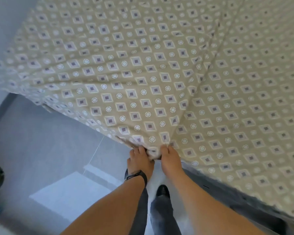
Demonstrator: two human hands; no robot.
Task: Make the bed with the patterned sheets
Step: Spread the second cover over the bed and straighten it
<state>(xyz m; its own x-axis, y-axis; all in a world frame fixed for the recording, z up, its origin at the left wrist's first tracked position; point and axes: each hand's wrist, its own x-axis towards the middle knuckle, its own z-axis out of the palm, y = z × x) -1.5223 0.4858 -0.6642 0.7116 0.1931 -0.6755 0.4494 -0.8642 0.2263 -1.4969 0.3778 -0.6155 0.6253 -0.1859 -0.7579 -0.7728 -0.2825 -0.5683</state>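
Two hands clamped: left hand (139, 161) and right hand (170, 158) pinch patterned sheet (143, 73) corner, lower centre | sheet covers bed, upper frame | advice: pull evenly, keep corner taut, flatten diagonal crease.

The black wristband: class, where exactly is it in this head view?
The black wristband sits on the left wrist, low and centre in the head view, just below the left hand that grips the corner of the patterned sheet beside the right hand.
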